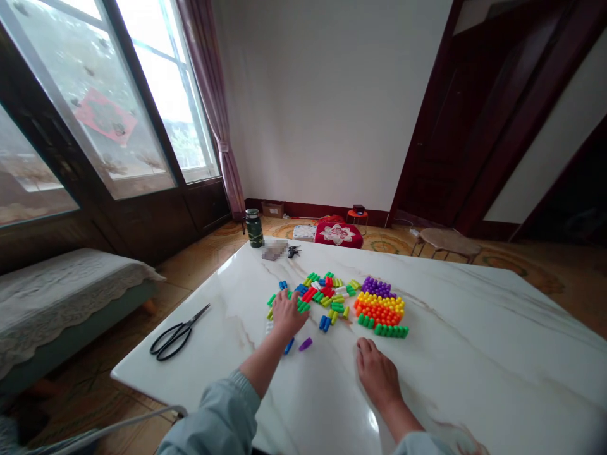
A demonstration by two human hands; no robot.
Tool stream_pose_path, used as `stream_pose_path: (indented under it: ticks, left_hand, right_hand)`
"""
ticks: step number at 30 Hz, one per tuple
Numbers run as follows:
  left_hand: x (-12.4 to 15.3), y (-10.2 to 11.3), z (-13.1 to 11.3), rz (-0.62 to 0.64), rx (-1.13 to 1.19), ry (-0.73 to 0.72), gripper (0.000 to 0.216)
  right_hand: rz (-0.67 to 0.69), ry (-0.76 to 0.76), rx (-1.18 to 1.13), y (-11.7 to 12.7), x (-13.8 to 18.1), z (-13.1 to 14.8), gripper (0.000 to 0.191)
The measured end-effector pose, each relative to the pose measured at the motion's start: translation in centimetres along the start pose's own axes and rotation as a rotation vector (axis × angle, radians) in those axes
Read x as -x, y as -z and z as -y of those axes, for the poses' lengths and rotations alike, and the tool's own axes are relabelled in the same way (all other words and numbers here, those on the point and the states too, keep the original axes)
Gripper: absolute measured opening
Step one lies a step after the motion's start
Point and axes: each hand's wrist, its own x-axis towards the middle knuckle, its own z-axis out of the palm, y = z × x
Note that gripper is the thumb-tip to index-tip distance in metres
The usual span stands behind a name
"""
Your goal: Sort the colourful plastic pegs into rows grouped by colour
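Observation:
My left hand (288,314) reaches over a loose pile of small bullet-shaped plastic pieces (326,291) in green, red, blue, white and yellow. Its fingers are apart and bent down among them, beside some green pieces (302,306); the fingertips are partly hidden. Near my wrist lie a single purple piece (306,344) and a blue one (289,345). My right hand (378,374) rests on the table with its fingers curled together, and nothing shows in it. Just beyond it stand pieces grouped in rows by colour: purple (378,287), yellow and orange (379,309), and green in front (391,331).
Black-handled scissors (174,338) lie at the left of the white marble-patterned table (474,354). Along the far edge are a dark green flask (254,229), a blurred-out item (275,249) and keys (294,251). A covered bench (71,297) stands left, a stool (448,243) behind.

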Motion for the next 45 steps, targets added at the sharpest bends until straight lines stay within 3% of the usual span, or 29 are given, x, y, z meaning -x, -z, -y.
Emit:
stream_pose_path:
  ticks: [5,12,18,25,32,39,45]
  left_hand:
    - [-3.8,0.2,1.2,0.165,-0.067,0.046,0.087]
    - [-4.0,-0.1,-0.3,0.235,-0.129,-0.004,0.084]
    - [-4.0,0.2,-0.6,0.24,-0.113,-0.101,0.071]
    - [-3.7,-0.2,-0.5,0.205,-0.039,-0.196,0.039]
    - [-2.8,-1.2,0.1,0.22,0.012,-0.219,0.048]
    - [-2.0,-2.9,-0.2,0.151,0.123,-0.231,0.035]
    - [-0.7,-2.4,-0.7,0.115,0.227,-0.286,0.033]
  right_hand:
    - [-0.009,-0.003,-0.011,0.1,0.0,0.0,0.009]
    - [0.003,-0.007,-0.031,0.4,0.0,0.2,0.01]
    - [0.009,-0.014,-0.036,0.6,-0.1,0.3,0.012]
    - [0.003,-0.017,-0.043,0.7,-0.1,0.3,0.01]
    - [-0.001,-0.017,-0.068,0.7,-0.1,0.2,0.012]
    - [0.007,-0.024,-0.071,0.8,-0.2,0.3,0.011]
    - [0.004,-0.028,-0.074,0.8,-0.1,0.3,0.011]
